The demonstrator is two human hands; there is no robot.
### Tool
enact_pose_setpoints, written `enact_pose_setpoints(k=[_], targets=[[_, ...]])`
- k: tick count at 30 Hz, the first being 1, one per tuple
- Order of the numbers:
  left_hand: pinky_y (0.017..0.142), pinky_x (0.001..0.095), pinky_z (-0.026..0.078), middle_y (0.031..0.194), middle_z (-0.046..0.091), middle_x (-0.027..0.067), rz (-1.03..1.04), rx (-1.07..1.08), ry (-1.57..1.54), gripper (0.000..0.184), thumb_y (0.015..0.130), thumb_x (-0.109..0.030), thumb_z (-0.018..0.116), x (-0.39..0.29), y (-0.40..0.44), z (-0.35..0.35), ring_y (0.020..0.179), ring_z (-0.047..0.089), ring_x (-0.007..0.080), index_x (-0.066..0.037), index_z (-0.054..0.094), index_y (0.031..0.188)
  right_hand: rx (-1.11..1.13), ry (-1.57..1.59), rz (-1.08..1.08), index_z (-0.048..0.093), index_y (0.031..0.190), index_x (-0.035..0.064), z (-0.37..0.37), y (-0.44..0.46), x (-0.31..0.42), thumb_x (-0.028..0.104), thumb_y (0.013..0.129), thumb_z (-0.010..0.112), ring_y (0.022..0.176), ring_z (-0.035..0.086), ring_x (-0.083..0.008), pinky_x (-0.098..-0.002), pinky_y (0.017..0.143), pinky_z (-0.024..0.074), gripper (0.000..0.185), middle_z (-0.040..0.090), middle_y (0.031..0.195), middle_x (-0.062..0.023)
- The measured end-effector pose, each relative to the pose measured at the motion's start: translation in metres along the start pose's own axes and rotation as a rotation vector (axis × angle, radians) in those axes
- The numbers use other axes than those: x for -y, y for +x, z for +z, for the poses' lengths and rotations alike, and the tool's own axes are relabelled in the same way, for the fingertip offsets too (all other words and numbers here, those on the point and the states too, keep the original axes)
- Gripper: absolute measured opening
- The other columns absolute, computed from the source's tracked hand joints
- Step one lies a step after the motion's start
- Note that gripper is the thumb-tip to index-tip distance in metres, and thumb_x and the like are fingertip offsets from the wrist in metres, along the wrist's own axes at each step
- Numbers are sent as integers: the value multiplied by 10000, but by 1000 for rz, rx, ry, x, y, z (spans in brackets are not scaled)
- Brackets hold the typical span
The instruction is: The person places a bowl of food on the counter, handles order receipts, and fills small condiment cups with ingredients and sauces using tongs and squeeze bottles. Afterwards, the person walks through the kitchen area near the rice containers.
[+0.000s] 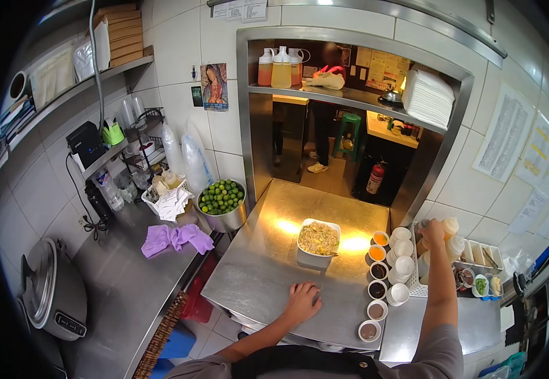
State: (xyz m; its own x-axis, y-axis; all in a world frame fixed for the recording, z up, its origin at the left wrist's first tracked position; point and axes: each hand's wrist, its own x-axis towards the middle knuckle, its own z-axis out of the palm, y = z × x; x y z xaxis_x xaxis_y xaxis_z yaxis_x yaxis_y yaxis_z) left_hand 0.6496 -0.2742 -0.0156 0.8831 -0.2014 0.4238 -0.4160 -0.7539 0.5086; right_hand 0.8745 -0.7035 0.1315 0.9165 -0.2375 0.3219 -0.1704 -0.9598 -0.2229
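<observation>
My left hand (303,303) rests on the steel counter (255,278), fingers apart, with a small dark patch by the fingertips that I cannot make out. Farther in, under the warm light, a white bowl (318,239) holds rice mixed with yellow and green bits. My right hand (432,231) reaches into a white plastic basket (419,289) and is closed round the upper part of a squeeze bottle, mostly hidden by the hand. Other squeeze bottles (454,248) stand beside it. Small sauce cups (377,271) with orange, dark and brown sauces line the counter, alongside stacked empty white cups (402,267).
A pot of green limes (221,201), a purple cloth (176,240) and a rice cooker (53,290) stand to the left. Beyond the pass-through shelf (350,98), with bottles and napkins (427,98), is another person (322,132). Topping containers (481,256) sit at the far right.
</observation>
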Motion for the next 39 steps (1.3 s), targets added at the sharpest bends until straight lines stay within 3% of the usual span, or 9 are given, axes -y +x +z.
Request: enact_pose_setpoints(k=[8, 11, 15, 19, 24, 26, 30, 35, 39], targets=[[1060, 440, 273, 1207, 564, 88, -16, -1, -35, 279, 820, -218, 650, 2, -1, -1, 1204, 479, 254, -76, 634, 1060, -239, 96, 74, 636, 1082, -65, -62, -41, 47, 225, 756, 760, 927, 661, -385, -423, 805, 536, 454, 677, 980, -256], [1061, 442, 276, 1204, 574, 79, -31, -7, -42, 279, 819, -216, 652, 3, -1, 1, 1203, 484, 251, -78, 634, 1061, -457, 592, -53, 651, 1100, -69, -93, -89, 76, 155, 861, 669, 887, 695, -313, -375, 785, 538, 329, 703, 948, -225], [1054, 460, 288, 1171, 606, 81, -24, -52, -92, 257, 840, -213, 638, 4, 0, -1, 1189, 510, 260, -79, 635, 1060, -143, 1158, -102, 713, 920, -40, -97, -191, 135, 160, 923, 641, 723, 619, -80, -266, 715, 501, 213, 714, 799, -66], [1030, 449, 328, 1081, 653, 89, -54, -118, -233, 215, 866, -204, 619, 16, -5, 7, 1126, 562, 280, -75, 652, 1035, 210, 1076, -92, 706, 821, -21, -71, -269, 178, 191, 961, 583, 753, 646, -118, -259, 734, 494, 282, 716, 772, -92], [979, 395, 384, 1035, 676, 85, -202, -67, -486, 208, 901, -229, 609, 23, -5, 4, 1065, 605, 256, -68, 672, 1017, 485, 1313, -230, 655, 1066, -50, -46, -339, 214, 193, 1008, 508, 926, 685, -196, -332, 861, 508, 290, 720, 988, -147], [988, 402, 374, 1035, 684, 96, -318, -22, -645, 237, 923, -261, 587, 28, -3, 3, 1076, 607, 247, -65, 676, 1021, 659, 976, -605, 581, 1260, -14, -46, -353, 221, 234, 984, 551, 1095, 643, -257, -348, 961, 467, 372, 642, 1219, -172], [1066, 396, 327, 1356, 559, 105, -744, -256, -1760, 649, 977, -577, 380, 34, 2, -40, 1232, 522, 228, -31, 523, 1296, 406, 909, -889, 423, 1418, 17, -100, -338, 244, 339, 949, 597, 1370, 391, -354, -430, 1107, 326, 595, 430, 1452, -216], [1127, 369, 276, 1433, 458, 138, -701, -275, -1995, 744, 965, -627, 336, 3, -10, -99, 1323, 429, 249, -29, 408, 1401, -76, 1101, -1047, 198, 1525, 71, -97, -339, 270, 648, 885, 494, 1450, 151, -444, -612, 1143, 89, 911, 208, 1560, -239], [1159, 378, 234, 1489, 388, 147, -546, -120, -1871, 822, 957, -669, 264, -34, -28, -112, 1366, 381, 252, -11, 330, 1445, 212, 878, -1181, 399, 1453, 79, -22, -344, 316, 519, 938, 460, 1441, 209, -411, -619, 1141, 54, 680, 293, 1538, -204]])
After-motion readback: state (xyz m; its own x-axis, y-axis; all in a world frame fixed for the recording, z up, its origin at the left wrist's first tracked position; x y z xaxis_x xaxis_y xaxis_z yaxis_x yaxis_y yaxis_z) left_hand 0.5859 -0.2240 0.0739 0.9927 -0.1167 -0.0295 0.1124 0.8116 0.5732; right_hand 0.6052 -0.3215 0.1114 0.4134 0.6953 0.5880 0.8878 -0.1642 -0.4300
